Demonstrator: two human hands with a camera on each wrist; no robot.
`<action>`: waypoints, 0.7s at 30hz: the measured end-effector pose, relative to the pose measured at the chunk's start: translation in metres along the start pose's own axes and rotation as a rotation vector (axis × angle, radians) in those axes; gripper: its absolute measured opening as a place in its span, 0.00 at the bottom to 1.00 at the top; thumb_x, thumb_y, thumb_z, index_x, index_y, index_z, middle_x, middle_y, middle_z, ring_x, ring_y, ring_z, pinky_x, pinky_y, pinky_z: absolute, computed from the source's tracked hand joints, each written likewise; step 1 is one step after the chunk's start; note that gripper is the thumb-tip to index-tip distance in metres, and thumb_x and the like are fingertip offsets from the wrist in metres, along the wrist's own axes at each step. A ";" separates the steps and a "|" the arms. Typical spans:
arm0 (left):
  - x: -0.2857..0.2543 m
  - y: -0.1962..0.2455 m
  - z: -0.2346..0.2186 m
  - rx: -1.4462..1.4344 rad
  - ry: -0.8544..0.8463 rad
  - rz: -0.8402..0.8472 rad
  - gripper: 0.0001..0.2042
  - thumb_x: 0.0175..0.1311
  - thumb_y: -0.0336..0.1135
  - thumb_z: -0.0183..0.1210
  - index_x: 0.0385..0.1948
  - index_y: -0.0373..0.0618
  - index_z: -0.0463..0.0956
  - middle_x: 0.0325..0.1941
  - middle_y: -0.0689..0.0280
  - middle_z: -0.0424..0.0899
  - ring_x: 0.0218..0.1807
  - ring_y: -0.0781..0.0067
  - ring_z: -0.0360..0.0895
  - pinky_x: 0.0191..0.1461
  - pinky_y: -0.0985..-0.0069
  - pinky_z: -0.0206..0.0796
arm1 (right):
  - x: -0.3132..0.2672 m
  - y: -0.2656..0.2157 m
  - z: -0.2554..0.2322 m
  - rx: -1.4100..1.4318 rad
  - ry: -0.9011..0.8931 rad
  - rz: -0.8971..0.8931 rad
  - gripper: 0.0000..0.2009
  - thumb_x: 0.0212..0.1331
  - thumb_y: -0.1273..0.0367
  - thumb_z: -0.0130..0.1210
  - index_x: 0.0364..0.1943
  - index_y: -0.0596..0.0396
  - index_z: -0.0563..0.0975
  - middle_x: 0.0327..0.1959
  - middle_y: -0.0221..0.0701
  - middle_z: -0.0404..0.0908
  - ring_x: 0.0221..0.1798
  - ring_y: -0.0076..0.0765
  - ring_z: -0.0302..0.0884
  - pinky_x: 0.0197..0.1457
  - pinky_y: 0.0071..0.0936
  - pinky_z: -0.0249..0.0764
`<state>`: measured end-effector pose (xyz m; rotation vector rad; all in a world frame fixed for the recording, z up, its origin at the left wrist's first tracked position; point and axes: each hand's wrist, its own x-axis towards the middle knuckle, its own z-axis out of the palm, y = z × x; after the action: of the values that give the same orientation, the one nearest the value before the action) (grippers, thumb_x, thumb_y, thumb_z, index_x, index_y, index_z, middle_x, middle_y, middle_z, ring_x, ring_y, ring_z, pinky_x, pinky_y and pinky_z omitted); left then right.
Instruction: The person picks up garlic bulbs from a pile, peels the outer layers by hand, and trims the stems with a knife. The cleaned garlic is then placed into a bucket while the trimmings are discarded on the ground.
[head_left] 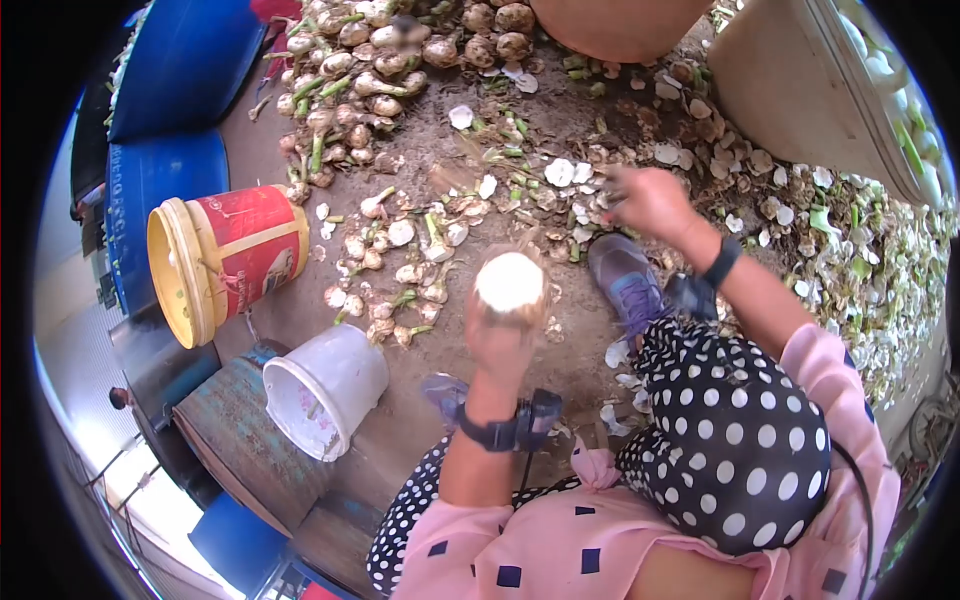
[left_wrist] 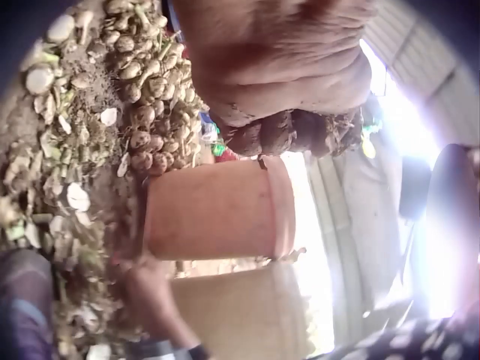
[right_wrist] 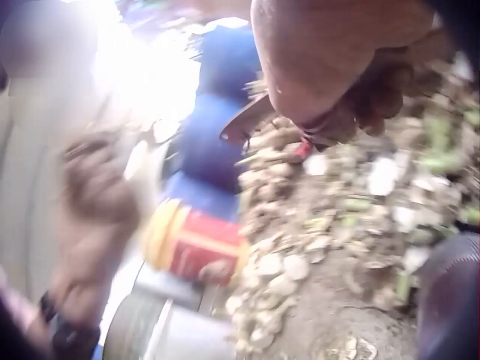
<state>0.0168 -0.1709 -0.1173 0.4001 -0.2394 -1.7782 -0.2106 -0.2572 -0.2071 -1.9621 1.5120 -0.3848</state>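
In the head view my left hand (head_left: 497, 340) holds up an onion (head_left: 510, 283) with a round white cut face turned to the camera. Dirty fingers of that hand (left_wrist: 285, 67) curl at the top of the left wrist view, where roots or dry skin stick out beside them. My right hand (head_left: 655, 207), blurred by motion, is off to the right above the scraps. In the right wrist view the right hand (right_wrist: 345, 75) grips a knife (right_wrist: 249, 120), its blade pointing out to the left; the fingers hide its handle.
Whole onions (head_left: 345, 95) are heaped at the back, with trimmed ones and white slices (head_left: 560, 172) strewn over the ground. A yellow-and-red bucket (head_left: 245, 260) and a white bucket (head_left: 345, 380) lie tilted at left. Large tubs (head_left: 810, 90) stand back right. A shoe (head_left: 622, 275) is near the right hand.
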 end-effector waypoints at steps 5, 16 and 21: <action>-0.053 0.127 -0.040 0.362 0.307 0.529 0.15 0.61 0.41 0.53 0.43 0.39 0.72 0.34 0.64 0.76 0.32 0.70 0.73 0.39 0.75 0.70 | -0.027 0.053 0.019 0.128 0.149 0.242 0.22 0.43 0.69 0.54 0.49 0.53 0.77 0.31 0.49 0.80 0.38 0.57 0.78 0.42 0.47 0.73; 0.054 0.099 -0.077 1.189 0.756 0.102 0.29 0.68 0.49 0.46 0.67 0.45 0.56 0.69 0.55 0.60 0.68 0.54 0.60 0.66 0.61 0.57 | -0.025 0.040 -0.002 0.241 -0.081 0.376 0.20 0.41 0.72 0.55 0.45 0.59 0.77 0.34 0.52 0.80 0.40 0.57 0.78 0.47 0.43 0.72; 0.152 0.072 -0.157 2.142 0.841 -0.458 0.35 0.67 0.60 0.40 0.71 0.51 0.48 0.74 0.54 0.49 0.74 0.45 0.46 0.72 0.50 0.43 | -0.051 0.042 -0.029 0.317 -0.007 0.462 0.19 0.41 0.75 0.55 0.43 0.62 0.76 0.32 0.49 0.80 0.35 0.47 0.80 0.43 0.35 0.73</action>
<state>0.1123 -0.3278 -0.2565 2.6970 -1.4464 -0.8326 -0.2743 -0.2237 -0.2041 -1.3234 1.7211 -0.3851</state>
